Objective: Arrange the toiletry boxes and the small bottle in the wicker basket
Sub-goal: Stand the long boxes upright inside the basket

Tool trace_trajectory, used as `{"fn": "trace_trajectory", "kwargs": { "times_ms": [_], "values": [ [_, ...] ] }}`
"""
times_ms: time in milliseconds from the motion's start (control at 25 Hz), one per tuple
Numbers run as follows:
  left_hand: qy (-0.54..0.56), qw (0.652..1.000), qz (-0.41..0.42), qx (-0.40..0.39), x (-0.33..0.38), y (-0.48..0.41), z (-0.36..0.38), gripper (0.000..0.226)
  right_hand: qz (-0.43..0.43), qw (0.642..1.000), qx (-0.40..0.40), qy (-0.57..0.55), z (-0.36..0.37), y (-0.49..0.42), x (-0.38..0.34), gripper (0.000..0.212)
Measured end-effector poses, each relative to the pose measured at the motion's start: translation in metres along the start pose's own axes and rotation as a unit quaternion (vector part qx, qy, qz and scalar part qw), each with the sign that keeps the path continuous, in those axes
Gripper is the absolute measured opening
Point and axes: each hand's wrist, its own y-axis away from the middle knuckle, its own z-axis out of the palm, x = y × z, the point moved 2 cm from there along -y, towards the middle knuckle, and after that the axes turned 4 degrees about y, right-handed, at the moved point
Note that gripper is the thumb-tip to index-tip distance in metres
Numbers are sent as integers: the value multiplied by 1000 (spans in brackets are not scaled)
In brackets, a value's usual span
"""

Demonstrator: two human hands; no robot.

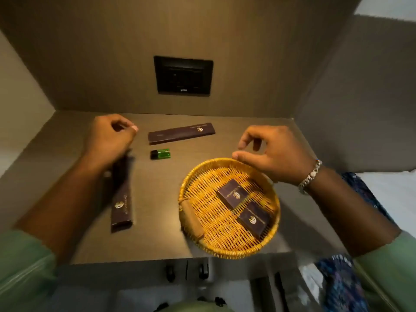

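**Camera setup: single head view**

One wide-angle camera, worn on the person's head, looking forward and steeply down. It sits close above the desk (157,244); both forearms enter from the bottom corners. The near desk edge crosses the lower frame, with the person's own front just visible at the bottom centre. The back wall with a dark wall panel (183,75) fills the upper half. Straight lines bow near the edges: lens distortion. Parts of the frame are motion-blurred. No second view, so nothing is shared.
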Motion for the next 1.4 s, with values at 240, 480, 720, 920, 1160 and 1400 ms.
{"fn": "trace_trajectory", "kwargs": {
  "times_ms": [240, 480, 720, 920, 1160, 1400],
  "values": [
    [-153, 977, -145, -21, -47, 9, -7, 32, -64, 993, -89, 53, 57, -121, -2, 13],
    [-212, 964, -157, -18, -33, 19, -5, 38, -62, 967, -212, 124, 116, -181, 5, 27],
    [-87, 990, -102, 47, 39, 24, -27, 56, -89, 964, -200, 153, 116, -193, 5, 27],
    [-72, 995, -58, 27, 79, 58, 16, 68, -110, 990, -75, 48, 62, -170, -4, 39],
    [-95, 991, -91, -36, 70, 81, 66, 74, -80, 995, -15, -58, -11, -85, -4, 70],
    [-126, 984, -100, -80, 40, 89, 84, 82, -10, 993, -118, 12, 3, -26, 8, 87]
  ]
}}
